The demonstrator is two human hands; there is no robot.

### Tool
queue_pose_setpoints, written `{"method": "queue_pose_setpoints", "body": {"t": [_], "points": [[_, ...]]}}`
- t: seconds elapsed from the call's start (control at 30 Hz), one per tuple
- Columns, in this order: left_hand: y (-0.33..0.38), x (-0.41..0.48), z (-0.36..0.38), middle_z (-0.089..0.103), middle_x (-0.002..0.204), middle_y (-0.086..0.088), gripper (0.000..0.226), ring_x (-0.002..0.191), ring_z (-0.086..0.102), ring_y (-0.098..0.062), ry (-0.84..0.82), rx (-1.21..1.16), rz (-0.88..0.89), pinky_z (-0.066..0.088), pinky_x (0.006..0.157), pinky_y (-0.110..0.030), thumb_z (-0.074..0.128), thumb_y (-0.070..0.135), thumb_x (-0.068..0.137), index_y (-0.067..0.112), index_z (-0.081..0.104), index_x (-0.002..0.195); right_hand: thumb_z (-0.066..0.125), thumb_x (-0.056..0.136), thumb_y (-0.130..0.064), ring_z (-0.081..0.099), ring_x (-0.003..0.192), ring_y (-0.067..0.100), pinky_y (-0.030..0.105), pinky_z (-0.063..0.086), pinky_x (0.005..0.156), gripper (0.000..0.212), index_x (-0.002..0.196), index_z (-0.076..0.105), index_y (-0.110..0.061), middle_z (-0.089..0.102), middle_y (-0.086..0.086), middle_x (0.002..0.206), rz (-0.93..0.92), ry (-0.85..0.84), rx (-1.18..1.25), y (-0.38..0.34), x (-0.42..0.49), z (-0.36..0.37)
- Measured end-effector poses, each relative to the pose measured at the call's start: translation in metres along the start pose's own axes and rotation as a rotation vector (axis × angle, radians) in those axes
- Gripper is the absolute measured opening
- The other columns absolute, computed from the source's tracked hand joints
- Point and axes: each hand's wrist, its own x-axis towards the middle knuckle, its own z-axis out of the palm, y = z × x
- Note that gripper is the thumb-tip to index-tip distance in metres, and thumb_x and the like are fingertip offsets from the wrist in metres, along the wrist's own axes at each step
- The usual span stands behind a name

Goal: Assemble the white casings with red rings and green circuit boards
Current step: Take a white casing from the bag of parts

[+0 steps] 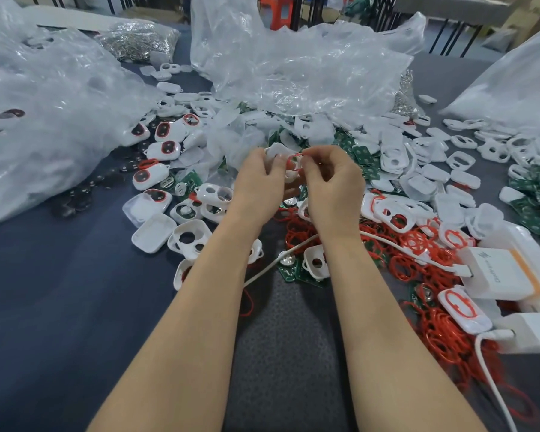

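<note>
1. A dark grey desk point(60, 291) lies before me, with crumpled clear plastic bags point(293, 63) heaped along its far side and to the left.
2. My left hand point(259, 179) grips a white casing point(276, 152), fingers curled round it, raised above the clutter at the desk's middle.
3. My right hand point(334, 185) pinches a red ring point(294, 159) between thumb and fingertips; the ring touches the casing's right side.
4. Loose casings point(396, 157) lie scattered around both hands, and several with red fitted point(165, 149) sit near the left bag.
5. A pile of red rings point(443, 332) spreads beside my right forearm.
6. Green circuit boards point(536, 213) lie at the right edge.
7. A white charger point(499, 275) rests near the rings, its cable point(493, 385) trailing toward me.
</note>
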Motion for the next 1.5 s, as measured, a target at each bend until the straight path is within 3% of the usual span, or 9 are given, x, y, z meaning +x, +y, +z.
{"method": "queue_pose_setpoints", "body": {"t": [0.2,0.33,0.5,0.63,0.83,1.07,1.5], "points": [[-0.0007,-0.0001,-0.0054,0.071,0.085,-0.009,0.014,0.077,0.073,-0.018,0.041,-0.146,-0.009,0.057,0.067,-0.023,0.054,0.023,0.099,0.009,0.057,0.096,0.061,0.091,-0.01,0.065,0.083,0.014,0.031,0.054,0.08,0.01,0.094,0.07,-0.011,0.07,0.004,0.09,0.003,0.003,-0.007,-0.0015,-0.0005,-0.0006],[0.0007,-0.0003,-0.0035,0.07,0.086,-0.007,0.018,0.084,0.071,-0.019,-0.03,-0.151,0.0,0.057,0.071,-0.021,0.049,0.014,0.101,0.002,0.061,0.107,0.061,0.09,-0.01,0.065,0.083,0.014,0.031,0.054,0.079,0.011,0.094,0.071,-0.009,0.07,0.003,0.088,0.017,0.029,-0.008,-0.0014,-0.0007,-0.0015],[0.001,-0.001,-0.0034,0.07,0.09,0.0,0.018,0.085,0.07,-0.013,-0.049,-0.064,0.051,0.057,0.075,-0.023,0.049,0.016,0.101,0.007,0.061,0.111,0.062,0.09,-0.01,0.065,0.083,0.015,0.03,0.054,0.079,0.012,0.095,0.072,-0.008,0.07,0.005,0.089,0.007,0.031,-0.019,-0.0015,-0.0009,-0.0004],[-0.0008,-0.0004,-0.0033,0.071,0.095,-0.002,0.022,0.09,0.07,-0.015,-0.031,0.026,0.077,0.057,0.086,-0.034,0.049,0.018,0.101,0.007,0.061,0.115,0.061,0.09,-0.01,0.065,0.085,0.017,0.034,0.053,0.08,0.012,0.094,0.072,-0.008,0.07,0.005,0.089,0.015,0.032,-0.01,-0.0017,-0.0013,-0.0005],[0.0009,-0.0019,-0.0042,0.07,0.092,0.003,0.017,0.09,0.07,-0.013,-0.029,0.091,0.101,0.056,0.088,-0.038,0.049,0.018,0.101,0.012,0.061,0.111,0.061,0.09,-0.009,0.065,0.085,0.017,0.035,0.053,0.081,0.013,0.096,0.073,-0.006,0.071,0.006,0.09,0.019,0.019,-0.026,-0.0015,-0.0001,-0.0008],[0.0013,-0.0053,-0.0029,0.072,0.095,-0.005,0.011,0.094,0.07,-0.018,-0.085,0.123,0.131,0.055,0.092,-0.043,0.055,0.017,0.097,0.017,0.062,0.106,0.063,0.089,-0.008,0.065,0.084,0.016,0.027,0.053,0.079,0.011,0.093,0.073,-0.006,0.07,0.005,0.088,0.029,0.056,-0.04,-0.0004,0.0006,-0.001],[-0.0011,-0.0075,-0.0001,0.072,0.097,0.0,0.01,0.093,0.07,-0.016,-0.106,0.183,0.147,0.055,0.092,-0.041,0.06,0.014,0.094,0.02,0.059,0.102,0.06,0.09,-0.009,0.063,0.084,0.02,0.031,0.05,0.079,0.013,0.094,0.071,-0.005,0.068,0.006,0.087,0.04,0.048,-0.142,0.0021,0.0011,-0.0015]]}}
